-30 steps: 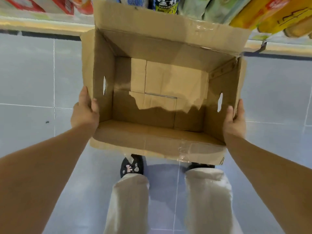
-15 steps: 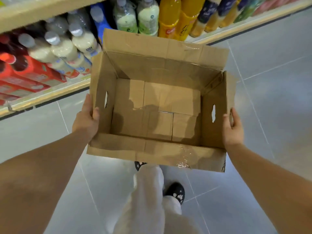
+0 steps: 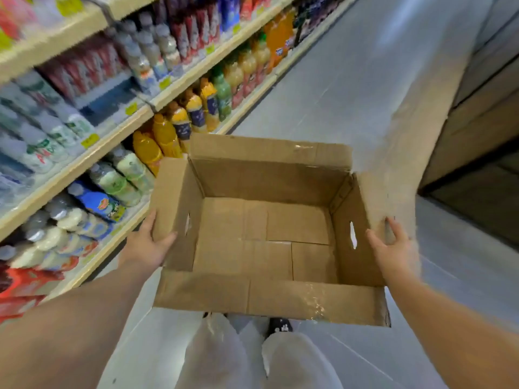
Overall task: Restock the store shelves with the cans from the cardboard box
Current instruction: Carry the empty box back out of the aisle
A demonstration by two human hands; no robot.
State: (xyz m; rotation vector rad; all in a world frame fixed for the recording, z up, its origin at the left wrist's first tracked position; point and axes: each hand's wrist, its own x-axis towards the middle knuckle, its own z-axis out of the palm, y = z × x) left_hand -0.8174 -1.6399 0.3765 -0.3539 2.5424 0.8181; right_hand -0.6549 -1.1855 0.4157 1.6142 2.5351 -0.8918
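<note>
The cardboard box [image 3: 266, 237] is open at the top, and its brown bottom is bare. The left hand [image 3: 146, 247] grips its left wall, with the thumb over the edge. The right hand [image 3: 393, 248] presses on the right wall with fingers spread. The box hangs above the grey floor [image 3: 351, 80], beside the shelves [image 3: 118, 127] with bottles [image 3: 179, 122].
</note>
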